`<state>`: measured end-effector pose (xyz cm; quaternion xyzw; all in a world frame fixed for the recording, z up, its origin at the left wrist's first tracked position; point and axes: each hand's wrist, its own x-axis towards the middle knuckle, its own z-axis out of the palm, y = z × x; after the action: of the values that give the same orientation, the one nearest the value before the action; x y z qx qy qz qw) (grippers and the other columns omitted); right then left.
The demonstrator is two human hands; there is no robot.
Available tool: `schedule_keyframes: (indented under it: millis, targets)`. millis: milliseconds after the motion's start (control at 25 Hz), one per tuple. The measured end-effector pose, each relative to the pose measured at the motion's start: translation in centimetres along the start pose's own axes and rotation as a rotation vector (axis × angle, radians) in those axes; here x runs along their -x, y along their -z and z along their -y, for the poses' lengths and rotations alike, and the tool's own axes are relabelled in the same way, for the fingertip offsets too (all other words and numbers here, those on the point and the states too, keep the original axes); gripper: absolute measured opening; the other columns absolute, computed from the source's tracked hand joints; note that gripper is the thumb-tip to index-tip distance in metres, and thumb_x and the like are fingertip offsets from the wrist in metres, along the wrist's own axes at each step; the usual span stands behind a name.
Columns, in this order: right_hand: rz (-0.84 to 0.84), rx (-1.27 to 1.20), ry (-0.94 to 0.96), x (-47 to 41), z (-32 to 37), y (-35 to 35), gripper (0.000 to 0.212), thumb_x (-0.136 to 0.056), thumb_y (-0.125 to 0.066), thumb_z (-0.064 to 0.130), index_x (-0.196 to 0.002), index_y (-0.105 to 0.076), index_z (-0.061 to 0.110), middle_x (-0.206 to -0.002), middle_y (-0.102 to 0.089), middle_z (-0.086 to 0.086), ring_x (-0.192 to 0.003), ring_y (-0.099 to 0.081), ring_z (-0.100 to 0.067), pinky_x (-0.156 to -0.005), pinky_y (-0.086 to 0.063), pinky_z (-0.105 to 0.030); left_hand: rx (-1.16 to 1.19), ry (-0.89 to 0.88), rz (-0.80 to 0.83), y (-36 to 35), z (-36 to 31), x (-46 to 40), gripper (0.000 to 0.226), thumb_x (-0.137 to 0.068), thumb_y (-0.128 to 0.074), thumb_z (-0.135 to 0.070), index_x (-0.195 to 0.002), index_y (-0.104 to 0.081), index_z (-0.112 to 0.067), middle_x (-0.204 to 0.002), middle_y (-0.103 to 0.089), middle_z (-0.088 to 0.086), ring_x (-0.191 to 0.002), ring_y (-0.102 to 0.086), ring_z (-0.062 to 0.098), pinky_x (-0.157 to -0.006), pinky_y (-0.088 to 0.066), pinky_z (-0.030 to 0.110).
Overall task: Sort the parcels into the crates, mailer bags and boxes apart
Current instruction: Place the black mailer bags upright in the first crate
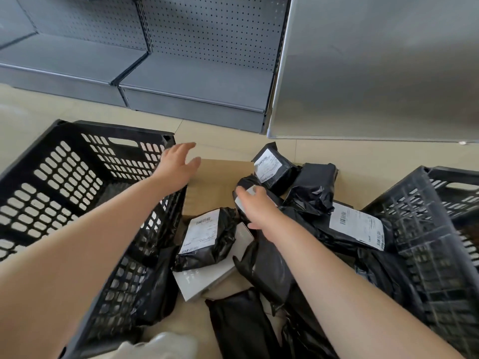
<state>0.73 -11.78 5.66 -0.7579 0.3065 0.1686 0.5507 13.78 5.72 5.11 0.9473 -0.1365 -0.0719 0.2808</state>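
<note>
Arms: two bare arms reach out from the bottom of the view, over a heap of parcels on the floor.
Right hand (255,206): its fingers (241,193) curl down over a black mailer bag (245,182) at the top of the heap, touching it, but I cannot tell if they grip it yet.
Left hand (178,164): flat and spread, fingers loose, holding nothing, above the far corner of the left crate (64,177).
Where the bag is: on the floor between the two crates, lying partly on a flat brown cardboard box (215,182).
How the bag will feel: it looks soft, crinkly and light, and the shiny plastic may slip.
Where to hold: pinch a fat fold of plastic or wrap the whole hand round the lumpy middle, not the smooth white label.
Other bags: a labelled bag (207,239) sits on a grey flat box (204,278), and more black bags lie around.
Boxes: these look stiff with flat sides, so hold them by two edges.
Right crate (427,242): black too, tipped beside the heap.
Behind: grey shelves (181,81) stand bare.
</note>
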Motion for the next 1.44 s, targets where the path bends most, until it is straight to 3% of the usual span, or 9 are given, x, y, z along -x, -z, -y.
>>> schedule_keyframes:
  millis: [160,400,520,760,840,1000,1160,1320,1440]
  targets:
    - [-0.012,-0.063,-0.079,-0.7,-1.4,2.8,0.064,-0.097,-0.044,0.052,-0.149,-0.031,0.016,-0.133,-0.052,-0.007,-0.114,-0.056,-0.027,-0.083,-0.055,-0.038,-0.060,0.237,0.213,-4.2,-1.0,0.9,0.054,-0.097,-0.045,-0.032,-0.148,-0.037,-0.017,-0.147,-0.042,0.016,-0.129,-0.045,0.038,-0.107,-0.038,0.043]
    - [0.098,0.135,-0.098,-0.5,-4.3,4.0,0.068,-0.099,-0.046,0.049,-0.155,-0.022,0.020,-0.136,-0.045,-0.002,-0.122,-0.048,-0.025,-0.094,-0.048,-0.039,-0.143,0.386,0.431,-9.1,1.6,4.9,0.043,-0.094,-0.043,-0.028,-0.132,-0.052,-0.011,-0.122,-0.058,0.015,-0.109,-0.056,0.034,-0.083,-0.044,0.032]
    - [0.242,0.212,-0.107,-0.8,-5.1,4.9,0.069,-0.100,-0.047,0.048,-0.159,-0.019,0.023,-0.149,-0.037,0.000,-0.136,-0.040,-0.024,-0.108,-0.040,-0.042,-0.040,0.362,0.388,-9.6,3.6,6.2,0.045,-0.096,-0.048,-0.027,-0.140,-0.050,-0.018,-0.131,-0.057,0.011,-0.104,-0.057,0.028,-0.076,-0.044,0.028]
    - [0.238,0.173,-0.190,-1.1,-6.5,6.0,0.042,-0.105,-0.046,0.039,-0.138,-0.049,0.014,-0.150,-0.045,-0.021,-0.139,-0.044,-0.036,-0.110,-0.040,-0.042,-0.025,0.665,0.424,-11.1,5.2,6.5,0.056,-0.097,-0.045,-0.030,-0.145,-0.035,-0.004,-0.135,-0.051,0.019,-0.121,-0.051,0.034,-0.095,-0.040,0.036]
    - [0.204,0.141,-0.202,-1.2,-7.1,6.5,0.034,-0.105,-0.047,0.040,-0.130,-0.051,0.018,-0.145,-0.052,-0.019,-0.136,-0.048,-0.034,-0.107,-0.043,-0.040,-0.069,0.689,0.443,-11.6,5.3,6.8,0.050,-0.099,-0.044,-0.028,-0.140,-0.043,0.000,-0.137,-0.052,0.020,-0.124,-0.050,0.035,-0.097,-0.041,0.037]
    - [0.153,0.137,-0.201,-1.5,-7.6,6.8,0.045,-0.105,-0.047,0.036,-0.138,-0.050,0.007,-0.141,-0.055,-0.020,-0.134,-0.050,-0.036,-0.108,-0.045,-0.042,-0.058,0.671,0.396,-11.6,5.5,6.5,0.030,-0.095,-0.050,-0.013,-0.117,-0.061,0.005,-0.116,-0.064,0.023,-0.107,-0.063,0.035,-0.083,-0.050,0.036]
    - [0.129,0.182,-0.150,-2.1,-7.4,6.8,0.054,-0.104,-0.045,0.029,-0.146,-0.039,-0.005,-0.144,-0.050,-0.028,-0.137,-0.044,-0.044,-0.115,-0.037,-0.052,0.257,0.822,0.306,-11.4,6.0,6.6,0.023,-0.085,-0.065,-0.005,-0.106,-0.065,0.005,-0.091,-0.065,0.020,-0.077,-0.062,0.030,-0.076,-0.057,0.040]
    - [0.128,0.212,-0.102,-1.8,-6.8,6.3,0.041,-0.104,-0.044,0.026,-0.136,-0.054,0.002,-0.122,-0.063,-0.024,-0.104,-0.059,-0.032,-0.104,-0.047,-0.042,0.500,0.836,0.228,-10.7,4.3,6.7,0.024,-0.091,-0.054,0.002,-0.115,-0.061,0.000,-0.108,-0.068,0.021,-0.081,-0.062,0.029,-0.076,-0.055,0.041]
    - [0.077,0.248,-0.019,-1.6,-6.2,5.5,0.014,-0.099,-0.045,0.021,-0.101,-0.058,0.015,-0.095,-0.058,-0.012,-0.084,-0.051,-0.025,-0.076,-0.043,-0.033,0.639,0.676,0.102,-10.0,3.0,6.5,0.034,-0.093,-0.045,0.007,-0.118,-0.058,-0.012,-0.109,-0.064,0.015,-0.092,-0.060,0.028,-0.080,-0.051,0.039]
